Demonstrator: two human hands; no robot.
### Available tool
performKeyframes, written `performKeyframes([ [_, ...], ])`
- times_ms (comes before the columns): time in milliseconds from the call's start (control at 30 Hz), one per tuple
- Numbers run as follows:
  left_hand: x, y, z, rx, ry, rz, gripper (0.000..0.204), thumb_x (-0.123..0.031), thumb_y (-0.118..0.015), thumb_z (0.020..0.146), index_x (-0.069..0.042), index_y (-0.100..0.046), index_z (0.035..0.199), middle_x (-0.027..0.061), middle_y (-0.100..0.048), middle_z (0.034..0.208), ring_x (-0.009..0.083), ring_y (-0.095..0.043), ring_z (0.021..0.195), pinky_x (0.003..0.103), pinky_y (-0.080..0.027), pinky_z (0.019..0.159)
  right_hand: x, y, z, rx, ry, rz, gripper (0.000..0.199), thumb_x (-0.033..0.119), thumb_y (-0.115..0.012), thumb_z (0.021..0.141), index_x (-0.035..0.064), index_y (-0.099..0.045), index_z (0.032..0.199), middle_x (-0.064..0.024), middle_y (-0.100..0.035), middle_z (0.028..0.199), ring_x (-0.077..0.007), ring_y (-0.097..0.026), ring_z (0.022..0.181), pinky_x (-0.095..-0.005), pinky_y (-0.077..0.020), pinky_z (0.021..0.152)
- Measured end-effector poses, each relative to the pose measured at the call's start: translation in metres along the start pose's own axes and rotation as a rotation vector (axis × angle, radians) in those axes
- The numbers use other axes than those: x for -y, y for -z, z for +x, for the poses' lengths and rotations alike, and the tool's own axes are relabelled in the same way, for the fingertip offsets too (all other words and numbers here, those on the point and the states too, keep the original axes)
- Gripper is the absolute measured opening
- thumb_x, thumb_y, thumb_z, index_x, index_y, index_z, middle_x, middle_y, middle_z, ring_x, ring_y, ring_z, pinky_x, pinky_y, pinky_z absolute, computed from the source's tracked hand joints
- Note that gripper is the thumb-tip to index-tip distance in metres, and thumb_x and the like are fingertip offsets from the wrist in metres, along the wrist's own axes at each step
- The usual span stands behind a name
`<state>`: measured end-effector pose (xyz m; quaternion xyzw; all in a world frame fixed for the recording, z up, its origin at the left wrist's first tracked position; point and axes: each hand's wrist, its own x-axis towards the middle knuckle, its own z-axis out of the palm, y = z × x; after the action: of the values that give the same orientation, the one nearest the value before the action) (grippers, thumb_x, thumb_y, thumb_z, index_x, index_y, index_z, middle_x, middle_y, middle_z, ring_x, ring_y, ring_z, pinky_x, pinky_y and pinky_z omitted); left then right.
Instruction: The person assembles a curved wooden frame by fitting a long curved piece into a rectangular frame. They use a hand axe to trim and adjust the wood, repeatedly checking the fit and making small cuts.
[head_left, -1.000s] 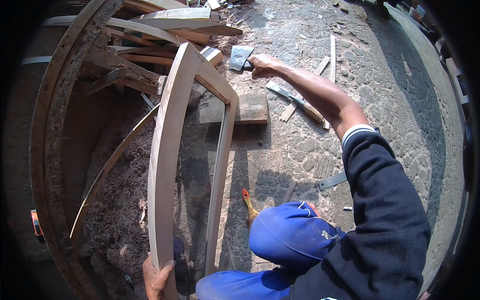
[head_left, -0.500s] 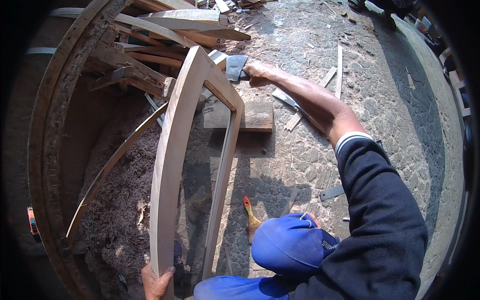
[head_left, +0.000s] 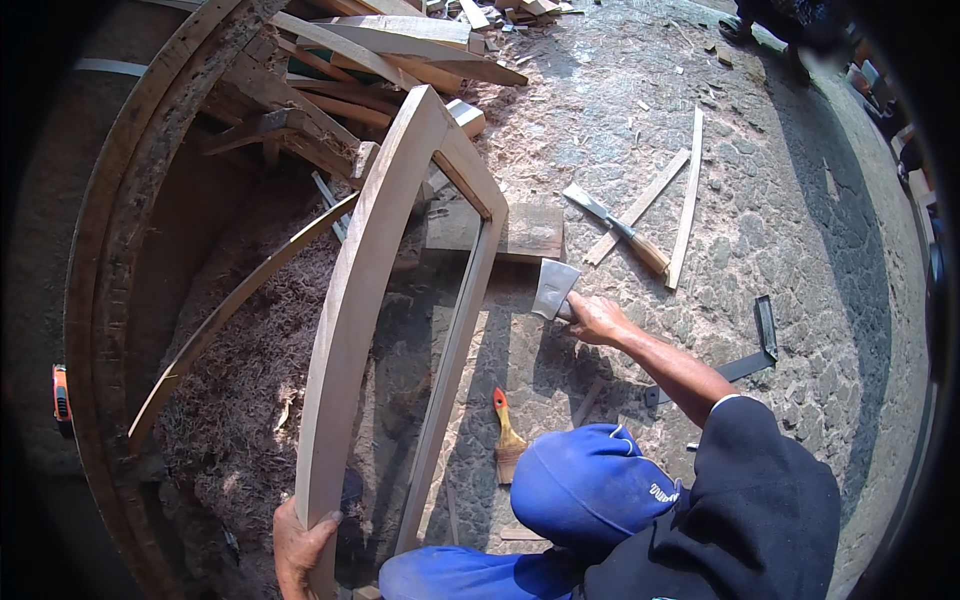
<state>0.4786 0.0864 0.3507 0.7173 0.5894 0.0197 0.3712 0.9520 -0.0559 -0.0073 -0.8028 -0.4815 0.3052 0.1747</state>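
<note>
My left hand (head_left: 303, 545) is closed around the lower end of a curved wooden frame (head_left: 345, 310). The frame stands tilted, its pointed corner away from me, with an open middle. My right hand (head_left: 597, 320) grips a hatchet (head_left: 556, 288) close behind its grey metal head. That head is held apart from the frame, to the right of its narrower rail. Most of the handle is hidden by my hand and arm. Beyond the head lies a thick wooden block (head_left: 535, 230), partly behind the frame.
A chisel (head_left: 645, 250) lies across thin wood strips (head_left: 688, 200) on the rough ground. Nearer are a metal square (head_left: 735, 370) and a paintbrush (head_left: 507, 440). A large curved timber (head_left: 95, 260) and an orange tape measure (head_left: 62, 395) are at left. Offcuts (head_left: 400, 40) pile up at the back.
My right hand has drawn the hatchet back from beside the frame's far corner, toward me and to the right. The left hand keeps its grip. The chisel and square now show fully.
</note>
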Motion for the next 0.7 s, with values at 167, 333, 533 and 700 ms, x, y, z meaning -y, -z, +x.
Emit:
performKeyframes([
  [167, 0.002, 0.005, 0.002, 0.029, -0.012, 0.0, 0.031, -0.012, -0.079, 0.074, 0.004, -0.072, 0.1, 0.0055, -0.072, 0.082, 0.0136, -0.065, 0.075, 0.03, -0.051, 0.068, 0.016, -0.031, -0.04, 0.059, 0.066, -0.075, 0.059, 0.035, -0.082, 0.085, 0.0044, -0.047, 0.121, -0.0251, -0.071, 0.107, -0.0467, -0.07, 0.101, -0.056, -0.0553, 0.082],
  [333, 0.004, 0.002, 0.002, -0.041, -0.091, 0.079, 0.032, -0.015, -0.079, 0.075, 0.004, -0.072, 0.1, 0.0122, -0.076, 0.086, 0.0223, -0.073, 0.08, 0.035, -0.055, 0.072, 0.049, -0.04, -0.036, -0.185, 0.217, -0.138, 0.055, 0.042, -0.078, 0.089, 0.0027, -0.055, 0.12, -0.0254, -0.065, 0.124, -0.0433, -0.065, 0.114, -0.0526, -0.0538, 0.09],
  [533, 0.027, -0.002, -0.026, -0.277, -0.217, 0.271, 0.043, -0.026, -0.086, 0.074, -0.004, -0.07, 0.108, 0.0192, -0.077, 0.092, 0.038, -0.076, 0.089, 0.043, -0.058, 0.079, 0.131, -0.069, 0.014, 0.09, -0.094, 0.948, 0.086, 0.064, -0.061, 0.096, -0.0016, -0.044, 0.149, -0.0269, -0.054, 0.146, -0.0371, -0.058, 0.133, -0.0457, -0.0494, 0.109],
  [700, 0.06, 0.015, -0.07, -0.193, -0.014, 0.424, 0.042, -0.018, -0.083, 0.076, -0.001, -0.069, 0.111, 0.0196, -0.077, 0.094, 0.0335, -0.078, 0.091, 0.042, -0.059, 0.08, 0.188, -0.116, 0.044, 0.274, -0.211, 1.536, 0.109, 0.081, -0.06, 0.088, 0.0177, -0.01, 0.162, -0.0203, -0.02, 0.166, -0.0452, -0.039, 0.145, -0.0758, -0.0401, 0.107],
])
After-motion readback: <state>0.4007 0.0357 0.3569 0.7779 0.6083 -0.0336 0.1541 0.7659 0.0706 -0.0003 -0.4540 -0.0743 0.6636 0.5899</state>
